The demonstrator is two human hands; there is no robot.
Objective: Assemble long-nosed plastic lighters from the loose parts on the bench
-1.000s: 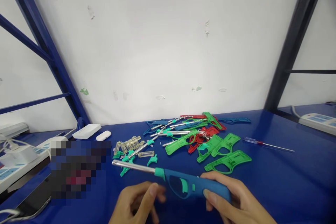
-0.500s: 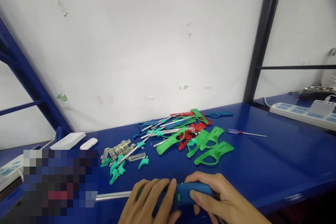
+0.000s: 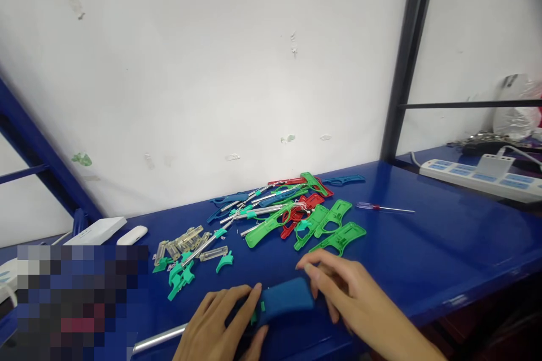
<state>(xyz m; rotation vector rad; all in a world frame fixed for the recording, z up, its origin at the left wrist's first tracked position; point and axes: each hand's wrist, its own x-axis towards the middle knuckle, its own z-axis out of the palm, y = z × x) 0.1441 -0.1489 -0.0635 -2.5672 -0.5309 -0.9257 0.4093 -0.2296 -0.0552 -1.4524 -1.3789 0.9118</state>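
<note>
A blue long-nosed lighter (image 3: 284, 300) with a teal collar and a metal tube (image 3: 161, 339) lies low over the blue table (image 3: 423, 254), tube pointing left. My left hand (image 3: 220, 324) is wrapped round the lighter's front part near the trigger. My right hand (image 3: 342, 293) rests against the rear of the blue handle, fingers curled on its far edge. Behind the hands lies a pile of green, red and blue lighter shells (image 3: 313, 220) with metal tubes among them.
Small clear and teal parts (image 3: 190, 251) lie left of the pile. A thin screwdriver (image 3: 383, 208) lies to its right. White power strip (image 3: 478, 179) far right, white boxes (image 3: 99, 231) at left. Dark shelf post (image 3: 402, 67) stands at the back.
The lighter has been lowered and swung so its tube points down-left. My left hand closed round its front. My right hand slid to the handle's rear. The view has shifted rightward.
</note>
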